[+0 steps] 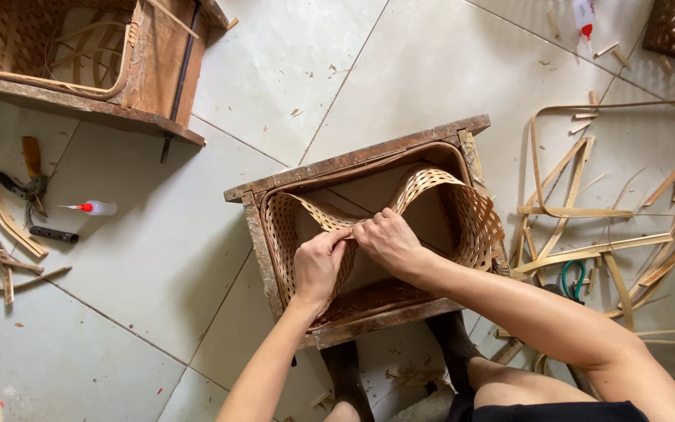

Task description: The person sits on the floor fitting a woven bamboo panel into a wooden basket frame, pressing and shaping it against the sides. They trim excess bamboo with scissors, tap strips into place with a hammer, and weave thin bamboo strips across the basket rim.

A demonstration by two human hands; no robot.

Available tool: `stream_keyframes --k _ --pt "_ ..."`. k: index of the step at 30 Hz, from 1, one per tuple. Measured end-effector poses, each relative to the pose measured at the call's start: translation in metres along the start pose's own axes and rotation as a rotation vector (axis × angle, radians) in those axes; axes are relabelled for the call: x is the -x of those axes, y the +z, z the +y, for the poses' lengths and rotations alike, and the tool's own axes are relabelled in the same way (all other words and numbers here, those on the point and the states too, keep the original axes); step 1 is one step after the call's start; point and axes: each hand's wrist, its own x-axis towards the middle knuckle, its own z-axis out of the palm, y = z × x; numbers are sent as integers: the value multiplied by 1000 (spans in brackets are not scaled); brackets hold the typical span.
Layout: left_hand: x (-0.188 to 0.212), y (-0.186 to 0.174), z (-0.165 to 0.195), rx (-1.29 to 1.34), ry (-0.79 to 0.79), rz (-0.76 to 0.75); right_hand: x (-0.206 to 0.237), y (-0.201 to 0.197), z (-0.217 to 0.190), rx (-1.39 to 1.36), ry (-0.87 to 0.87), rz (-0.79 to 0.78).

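Seen from above: left hand [318, 266] and right hand [388, 242] side by side, both pinched closed on a woven bamboo strip [431, 187]. Strip looping inside a worn wooden box frame [353, 160] — rising between the hands, curving away right. Bamboo slats [580, 211] scattered on the tiled floor [291, 70] — well apart.

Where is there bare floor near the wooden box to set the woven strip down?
Bare tiles lie left of the wooden box, between it and the small glue bottle, and beyond its far rim toward the second box. The right side is crowded with bamboo strips. Both the left hand and right hand hold the woven strip.
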Motion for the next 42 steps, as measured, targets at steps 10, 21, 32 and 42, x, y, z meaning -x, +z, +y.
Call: stream_keyframes --k 10,21,32,42 --pt "-3 6 -14 10 63 -41 151 -60 77 -623 677 356" --pt "1 44 -26 -246 171 -160 104 36 70 -524 468 193" --pt "16 47 -2 -134 -23 -373 93 82 66 -111 628 -64" --pt "-31 -6 -42 -91 283 104 83 -5 72 -110 482 -339"
